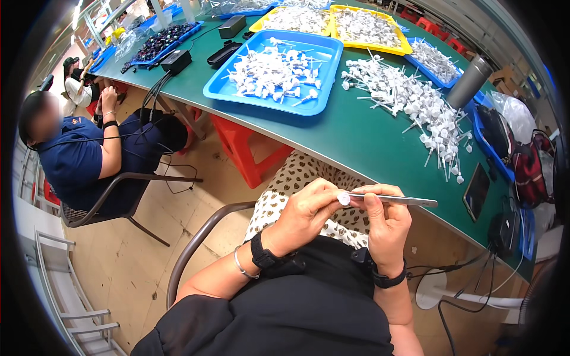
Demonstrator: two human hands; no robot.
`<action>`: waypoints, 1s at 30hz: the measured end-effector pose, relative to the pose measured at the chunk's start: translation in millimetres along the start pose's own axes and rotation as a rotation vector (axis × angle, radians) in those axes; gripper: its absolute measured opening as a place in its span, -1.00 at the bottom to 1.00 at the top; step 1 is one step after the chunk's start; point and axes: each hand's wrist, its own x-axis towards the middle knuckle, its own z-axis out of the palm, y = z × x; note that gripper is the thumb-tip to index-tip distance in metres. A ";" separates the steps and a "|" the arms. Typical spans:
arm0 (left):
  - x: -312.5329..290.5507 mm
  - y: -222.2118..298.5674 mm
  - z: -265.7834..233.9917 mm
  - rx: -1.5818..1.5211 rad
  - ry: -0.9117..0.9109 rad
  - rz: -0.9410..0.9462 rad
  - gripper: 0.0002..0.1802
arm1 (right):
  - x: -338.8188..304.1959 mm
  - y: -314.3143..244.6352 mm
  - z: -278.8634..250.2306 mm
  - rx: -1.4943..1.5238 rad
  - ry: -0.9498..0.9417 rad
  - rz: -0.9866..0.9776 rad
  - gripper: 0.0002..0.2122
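Note:
Over my lap, close to the table's front edge, my two hands meet. My left hand is closed, its thumb and fingers pinching a small white round-headed plastic piece. In my right hand a pair of metal tweezers is gripped between thumb and fingers. The tips of the tweezers point left, at the white piece; whether they touch it I cannot tell. Ahead on the table lies a loose heap of similar white pieces with thin stems. More of them fill part of a blue tray.
Yellow trays of white parts stand behind. To the right are a grey cylindrical bottle, a phone, bags and cables. A red stool is under the green table. A seated person is at the left.

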 end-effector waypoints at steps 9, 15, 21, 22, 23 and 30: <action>0.4 -0.5 -0.1 0.014 0.013 0.012 -0.85 | 0.2 1.9 1.4 0.033 0.013 0.012 -0.87; -0.9 -2.5 -0.2 0.039 0.003 0.019 -0.82 | -0.7 3.8 1.6 -0.030 0.032 0.006 -0.88; -2.1 -4.5 -0.4 0.034 -0.012 0.022 -0.76 | -0.6 4.9 -2.0 -0.103 -0.001 0.008 -0.87; -2.0 -4.5 -0.7 0.037 -0.020 0.020 -0.75 | -0.4 4.9 -1.1 -0.093 0.014 0.009 -0.87; -2.1 -4.8 -0.5 0.028 -0.024 0.020 -0.74 | -0.1 4.7 -0.8 -0.083 0.029 0.010 -0.87; -4.5 -2.3 0.8 0.020 -0.050 0.027 -0.74 | 0.2 2.0 -7.6 -0.309 -0.040 -0.091 -0.93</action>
